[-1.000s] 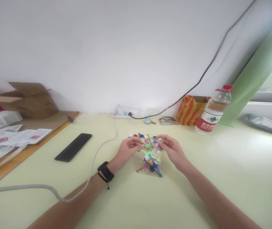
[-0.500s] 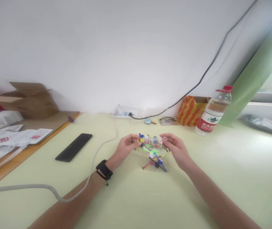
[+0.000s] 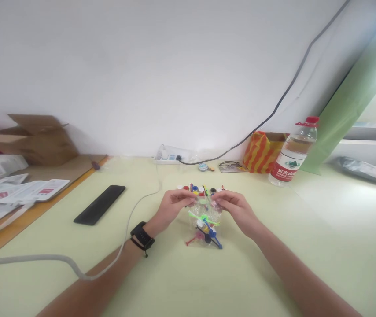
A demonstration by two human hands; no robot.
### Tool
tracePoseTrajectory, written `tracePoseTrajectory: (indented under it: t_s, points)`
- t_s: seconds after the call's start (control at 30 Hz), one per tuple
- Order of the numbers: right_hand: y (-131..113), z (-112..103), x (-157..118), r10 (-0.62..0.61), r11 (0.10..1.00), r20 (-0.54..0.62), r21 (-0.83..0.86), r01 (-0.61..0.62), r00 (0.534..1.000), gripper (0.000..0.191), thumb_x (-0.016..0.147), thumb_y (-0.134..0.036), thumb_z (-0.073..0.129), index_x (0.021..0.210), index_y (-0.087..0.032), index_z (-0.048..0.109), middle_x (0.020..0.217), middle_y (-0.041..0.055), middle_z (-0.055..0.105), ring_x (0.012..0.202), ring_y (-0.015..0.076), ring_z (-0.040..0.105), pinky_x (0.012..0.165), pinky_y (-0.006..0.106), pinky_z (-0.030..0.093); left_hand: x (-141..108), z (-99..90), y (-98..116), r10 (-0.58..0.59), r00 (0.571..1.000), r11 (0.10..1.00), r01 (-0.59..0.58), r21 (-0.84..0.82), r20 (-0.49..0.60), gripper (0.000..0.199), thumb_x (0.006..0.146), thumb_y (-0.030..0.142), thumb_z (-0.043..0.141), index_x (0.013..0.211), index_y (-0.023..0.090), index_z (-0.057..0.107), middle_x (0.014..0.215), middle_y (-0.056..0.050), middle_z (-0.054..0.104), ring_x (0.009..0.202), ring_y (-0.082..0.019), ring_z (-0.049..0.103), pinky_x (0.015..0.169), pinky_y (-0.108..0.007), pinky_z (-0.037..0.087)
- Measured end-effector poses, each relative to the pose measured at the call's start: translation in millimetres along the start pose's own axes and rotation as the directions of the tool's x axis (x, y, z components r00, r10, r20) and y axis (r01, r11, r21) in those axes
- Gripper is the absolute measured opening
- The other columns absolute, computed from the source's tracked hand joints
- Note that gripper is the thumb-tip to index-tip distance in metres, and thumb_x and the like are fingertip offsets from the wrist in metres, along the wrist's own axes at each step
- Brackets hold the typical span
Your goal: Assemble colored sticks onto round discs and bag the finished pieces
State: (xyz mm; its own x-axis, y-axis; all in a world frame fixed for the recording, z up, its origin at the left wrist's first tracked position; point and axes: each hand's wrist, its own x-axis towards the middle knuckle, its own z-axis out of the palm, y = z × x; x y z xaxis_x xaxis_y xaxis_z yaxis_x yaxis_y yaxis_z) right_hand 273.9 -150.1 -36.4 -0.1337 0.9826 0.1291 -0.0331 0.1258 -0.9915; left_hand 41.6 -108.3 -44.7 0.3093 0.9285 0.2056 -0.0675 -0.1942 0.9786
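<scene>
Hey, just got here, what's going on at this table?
A person's left hand and right hand pinch the upper part of a clear plastic bag from either side. Colourful plastic pieces, green, blue, black and red among them, sit low in it. More small coloured pieces lie just beyond the hands on the table. Whether the bag is open isn't clear.

The left hand (image 3: 172,207) and right hand (image 3: 240,209) pinch a clear bag (image 3: 197,209).
</scene>
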Motion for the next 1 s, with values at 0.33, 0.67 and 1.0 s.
tracePoseTrajectory:
  t_s: [0.33,0.67,1.0]
  points:
    - [3.8,-7.3,1.8,0.001,1.0,-0.007,0.004,-0.001,1.0,0.024,0.084,-0.036,0.065,0.09,-0.019,0.08,0.092,0.0081,0.072,0.085,0.0217,0.06,0.08,0.036,0.048,-1.5,1.4,5.8,0.037,0.999,0.999,-0.037,0.024,-0.006,0.013,0.082,0.026,0.073,0.089,0.017,0.08,0.093,-0.009,0.077,0.09,-0.023,0.07,0.081,-0.031,0.055]
    - [-4.9,-5.9,-2.0,-0.109,0.989,0.066,-0.095,0.115,0.992,0.023,0.089,-0.029,0.053,0.087,-0.021,0.075,0.092,0.005,0.068,0.086,0.0199,0.058,0.078,0.031,0.047,-2.7,11.7,0.8,-0.031,0.997,0.999,0.032,0.009,-0.064,0.03,0.078,0.038,0.082,0.097,0.016,0.077,0.094,-0.009,0.077,0.086,-0.021,0.071,0.079,-0.029,0.056]
    - [-5.5,4.1,-1.2,-0.041,0.97,0.094,-0.234,0.063,0.995,0.038,0.095,-0.054,0.058,0.082,-0.019,0.066,0.071,0.0012,0.06,0.069,0.0168,0.055,0.066,0.029,0.045,-6.5,10.8,2.9,0.056,0.997,0.998,-0.057,0.032,0.045,0.026,0.079,0.031,0.083,0.099,0.015,0.076,0.099,-0.009,0.077,0.091,-0.019,0.071,0.083,-0.027,0.057]
